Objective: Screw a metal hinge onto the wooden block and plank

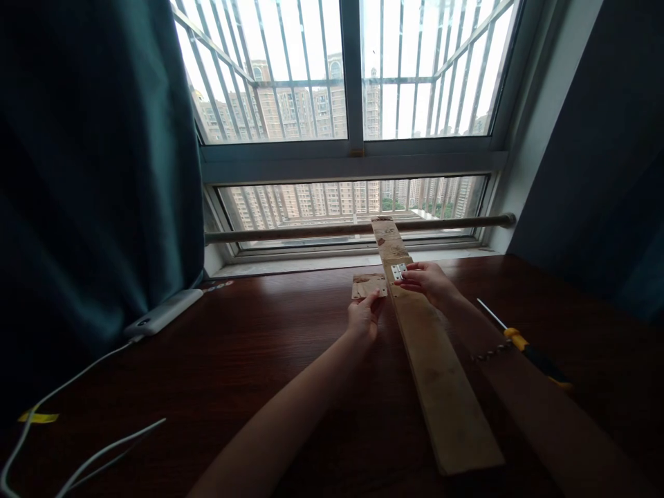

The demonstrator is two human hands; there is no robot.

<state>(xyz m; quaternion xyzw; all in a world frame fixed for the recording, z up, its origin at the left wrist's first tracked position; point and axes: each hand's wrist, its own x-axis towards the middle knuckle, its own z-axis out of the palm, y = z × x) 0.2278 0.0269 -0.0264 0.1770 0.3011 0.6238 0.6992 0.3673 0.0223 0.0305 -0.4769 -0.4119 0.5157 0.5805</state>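
Hinge [398,271] sits on the long plank [436,360] at the desk's [233,346] far middle — right hand [428,282] fingers pressing it, left hand [363,315] pinching the small wood block [369,285] just left.

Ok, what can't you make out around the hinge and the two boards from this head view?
- Hinge: screw holes too small; right hand covers its edge.
- Small board: near edge hidden by left hand.
- Row of screws: too small and dark to count.
- Screwdriver: handle end lost in shadow.
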